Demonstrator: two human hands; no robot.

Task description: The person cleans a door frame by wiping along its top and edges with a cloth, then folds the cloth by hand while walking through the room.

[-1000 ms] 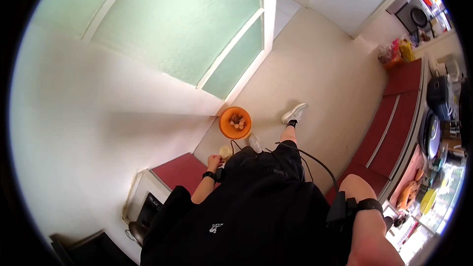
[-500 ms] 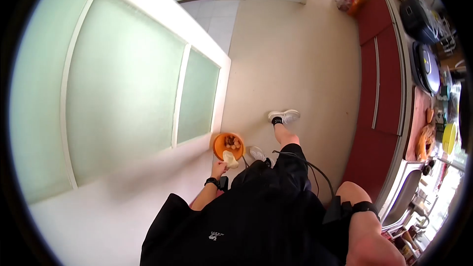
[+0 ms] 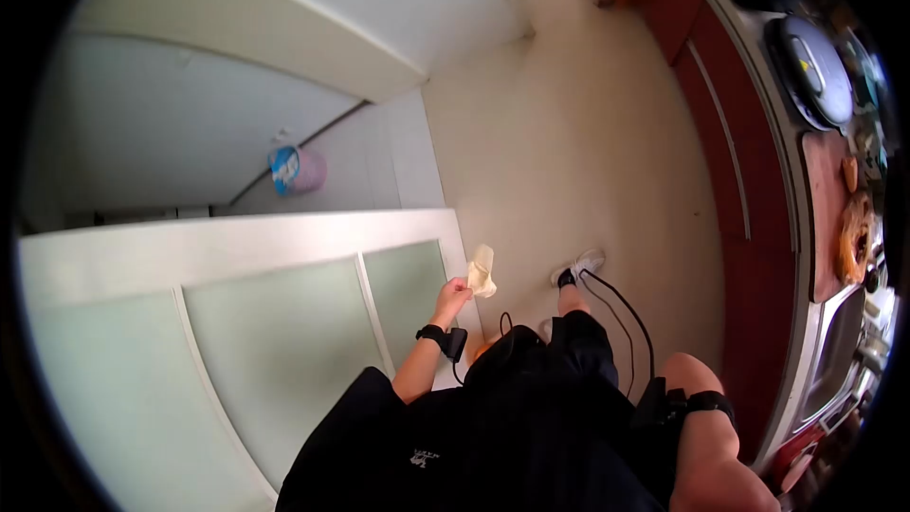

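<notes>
My left hand [image 3: 453,299] is closed on the edge of a pale yellow, limp piece [image 3: 482,272] that looks like a thin cloth or wrapper. It hangs out over the floor beside the open door's edge. A black band with a small box sits on that wrist. My right forearm [image 3: 700,417] wears a similar band at the right, and the right hand is hidden. Only a sliver of the orange bucket [image 3: 482,351] shows by my left leg.
A white door with frosted panes [image 3: 284,341] stands at the left. Beyond it is a pink and blue bin [image 3: 305,171]. Red cabinets [image 3: 711,123] line the right under a counter with a cutting board [image 3: 823,218] and a sink [image 3: 834,351]. A cable hangs near my legs.
The view has turned and moved on past the door. The orange bucket has slipped mostly behind my body. My left hand has come up and forward with the pale piece, and the pink and blue bin has appeared.
</notes>
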